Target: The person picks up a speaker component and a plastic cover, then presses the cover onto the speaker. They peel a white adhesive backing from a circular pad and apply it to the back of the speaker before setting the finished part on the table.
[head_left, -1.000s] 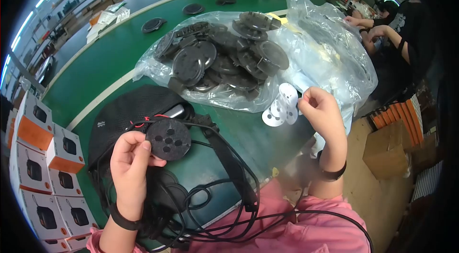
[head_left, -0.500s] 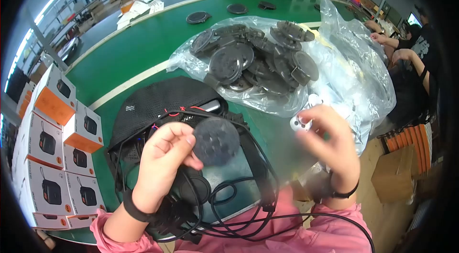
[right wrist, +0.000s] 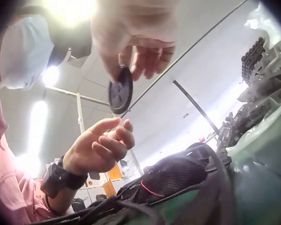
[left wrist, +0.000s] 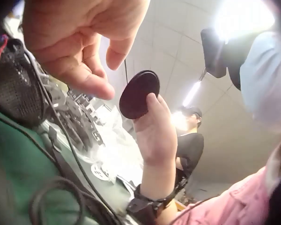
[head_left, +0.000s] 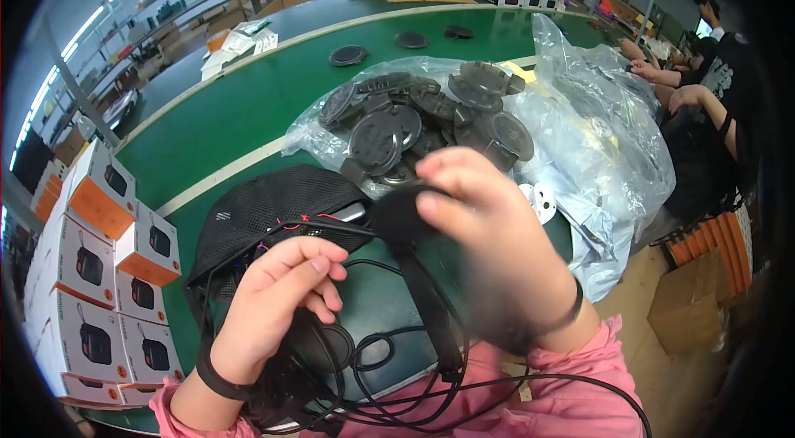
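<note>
My right hand [head_left: 497, 227] pinches a round black disc [head_left: 396, 216] by its edge, above the cables. In the right wrist view, the disc [right wrist: 120, 93] is tilted nearly edge-on under the thumb and fingers. My left hand [head_left: 273, 301] is just left of the disc, with nothing in its loosely bent fingers. Further back, a heap of dark round plastic parts [head_left: 377, 142] lies on a clear plastic bag [head_left: 310, 133]. White round pieces with holes [head_left: 543, 203] lie behind the right hand, partly hidden by it.
A black mesh bag [head_left: 265, 206] and looped black cables [head_left: 373, 347] lie on the green table [head_left: 224, 132] close to me. Boxes [head_left: 87, 339] are stacked at the left. More dark round parts [head_left: 348, 55] sit farther back; another person [head_left: 716, 82] is at the right.
The right hand has come left from the white pieces and taken the black disc. The left hand has let go of the disc.
</note>
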`<state>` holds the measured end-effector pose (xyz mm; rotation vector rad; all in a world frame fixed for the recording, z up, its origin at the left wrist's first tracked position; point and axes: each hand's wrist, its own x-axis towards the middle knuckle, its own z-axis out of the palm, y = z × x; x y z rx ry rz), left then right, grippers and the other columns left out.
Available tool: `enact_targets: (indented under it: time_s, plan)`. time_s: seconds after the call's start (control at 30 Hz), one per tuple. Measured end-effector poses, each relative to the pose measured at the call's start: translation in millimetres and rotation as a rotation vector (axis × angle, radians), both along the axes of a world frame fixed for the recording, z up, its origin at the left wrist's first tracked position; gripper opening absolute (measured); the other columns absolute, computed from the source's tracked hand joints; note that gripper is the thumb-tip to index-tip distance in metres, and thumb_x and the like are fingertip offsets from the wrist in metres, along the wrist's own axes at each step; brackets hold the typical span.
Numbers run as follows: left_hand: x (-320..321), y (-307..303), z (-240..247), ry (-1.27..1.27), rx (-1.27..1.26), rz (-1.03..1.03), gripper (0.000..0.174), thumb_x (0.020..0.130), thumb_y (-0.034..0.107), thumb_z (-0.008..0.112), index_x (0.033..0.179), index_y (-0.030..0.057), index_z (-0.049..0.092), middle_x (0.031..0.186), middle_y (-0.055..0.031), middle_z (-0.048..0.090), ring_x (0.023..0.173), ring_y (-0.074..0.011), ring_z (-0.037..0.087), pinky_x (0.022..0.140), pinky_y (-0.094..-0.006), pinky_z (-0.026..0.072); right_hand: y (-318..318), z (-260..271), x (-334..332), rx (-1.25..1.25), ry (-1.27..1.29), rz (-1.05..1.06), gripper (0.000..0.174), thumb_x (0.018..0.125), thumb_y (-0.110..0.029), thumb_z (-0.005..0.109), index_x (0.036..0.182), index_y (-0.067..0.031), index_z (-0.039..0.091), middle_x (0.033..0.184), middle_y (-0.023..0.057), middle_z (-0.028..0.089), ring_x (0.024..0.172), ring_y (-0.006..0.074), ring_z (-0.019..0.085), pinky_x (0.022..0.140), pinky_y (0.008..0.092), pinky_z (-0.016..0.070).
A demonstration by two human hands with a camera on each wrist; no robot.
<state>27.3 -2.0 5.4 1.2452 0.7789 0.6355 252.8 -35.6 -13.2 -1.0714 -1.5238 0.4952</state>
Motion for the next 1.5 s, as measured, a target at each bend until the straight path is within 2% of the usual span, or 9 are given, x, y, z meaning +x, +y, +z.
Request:
enact_targets:
  time_s: [0.1, 0.6, 0.67, 0.7, 0.9, 1.03, 1.2, 1.4, 1.5]
  plan:
    - [4.1, 2.2, -2.9, -0.023, -0.012, 0.002, 0.018, 0.084, 0.013, 0.046, 0.094, 0.0001, 0.053, 0.081, -0.0061, 0.056, 0.063, -0.0123, 0.056, 0.053, -0.0222, 0.0458, 51.2, -10.6, 13.7, -0.531, 0.316, -0.027, 0.033, 0.076, -0.023, 0.061, 0.097, 0.0028, 0.056, 0.088, 0.0094, 0.057, 0.079, 0.0152, 0.053, 0.070, 0.0272, 0.0419]
    - [0.9, -4.7, -17.8, 0.057, 0.122, 0.113, 0.012, 0.080, 0.004, 0.045, 0.089, -0.0002, 0.052, 0.081, -0.0070, 0.055, 0.060, -0.0117, 0.054, 0.050, -0.0203, 0.0424, 97.9, -19.2, 2.8, -0.401, -0.156, -0.408, 0.023, 0.074, -0.023, 0.055, 0.074, -0.0011, 0.062, 0.072, 0.0183, 0.059, 0.071, 0.0350, 0.057, 0.066, 0.0408, 0.0450]
    - [-8.3, -0.8, -21.1, 0.148, 0.453, 0.114, 0.019, 0.074, 0.002, 0.049, 0.093, -0.0010, 0.052, 0.091, -0.0105, 0.055, 0.074, -0.0181, 0.056, 0.061, -0.0264, 0.0449, 90.4, -5.4, 6.3, -0.110, -0.025, -0.467, 0.022, 0.075, -0.022, 0.055, 0.072, -0.0005, 0.060, 0.069, 0.0183, 0.058, 0.067, 0.0368, 0.054, 0.062, 0.0409, 0.0435]
    - [-25.0, 9.5, -18.6, 0.358, 0.475, -0.050, 0.045, 0.077, 0.020, 0.062, 0.117, 0.0082, 0.046, 0.131, -0.0116, 0.033, 0.117, -0.0333, 0.036, 0.094, -0.0412, 0.0325, 86.1, 2.3, 5.7, 0.017, 0.090, -0.417, 0.023, 0.076, -0.020, 0.054, 0.068, 0.0021, 0.056, 0.062, 0.0158, 0.055, 0.058, 0.0304, 0.054, 0.056, 0.0376, 0.0417]
    - [2.9, -16.6, 28.6, 0.667, 1.842, 0.476, 0.033, 0.071, 0.010, 0.067, 0.100, 0.0009, 0.055, 0.098, -0.0102, 0.054, 0.082, -0.0188, 0.054, 0.070, -0.0247, 0.0433, 31.7, 45.6, -35.6, -0.326, 0.358, 0.196, 0.024, 0.079, -0.018, 0.052, 0.067, 0.0031, 0.053, 0.052, 0.0046, 0.049, 0.045, 0.0101, 0.046, 0.041, 0.0267, 0.0374]
    - [-15.7, -17.1, 8.0, 0.688, 1.554, 0.225, 0.045, 0.060, 0.003, 0.056, 0.105, -0.0005, 0.052, 0.103, -0.0169, 0.054, 0.095, -0.0333, 0.051, 0.084, -0.0396, 0.0376, 29.3, 13.2, -65.1, -0.589, 0.485, 0.457, 0.024, 0.081, -0.020, 0.053, 0.070, 0.0021, 0.055, 0.063, 0.0059, 0.052, 0.054, 0.0134, 0.051, 0.047, 0.0273, 0.0406]
    - [-32.6, -11.1, -23.2, 0.727, 1.389, 0.223, 0.043, 0.064, -0.001, 0.060, 0.106, -0.0013, 0.052, 0.094, -0.0132, 0.057, 0.086, -0.0249, 0.054, 0.079, -0.0313, 0.0407, 36.1, -22.7, -71.7, -0.093, 0.391, 0.180, 0.021, 0.085, -0.019, 0.050, 0.090, 0.0010, 0.054, 0.085, 0.0058, 0.053, 0.087, 0.0155, 0.049, 0.077, 0.0286, 0.0384]
    - [-33.5, -11.7, -24.1, -0.174, 0.178, 0.369, 0.025, 0.074, -0.001, 0.060, 0.095, 0.0002, 0.049, 0.094, -0.0072, 0.056, 0.085, -0.0131, 0.053, 0.076, -0.0264, 0.0424, 19.8, -8.7, -70.5, -0.206, 0.709, 0.610, 0.018, 0.089, -0.014, 0.045, 0.100, -0.0009, 0.052, 0.095, 0.0014, 0.054, 0.088, 0.0064, 0.049, 0.079, 0.0209, 0.0388]
    - [-33.0, -2.4, -45.7, -0.374, 0.150, 0.289, 0.024, 0.077, 0.001, 0.057, 0.099, 0.0021, 0.046, 0.097, -0.0062, 0.054, 0.089, -0.0120, 0.052, 0.079, -0.0265, 0.0423, 18.8, -10.9, -73.8, -0.332, 0.713, 0.582, 0.023, 0.087, -0.011, 0.047, 0.106, 0.0009, 0.051, 0.099, 0.0030, 0.054, 0.092, 0.0093, 0.049, 0.083, 0.0233, 0.0377]
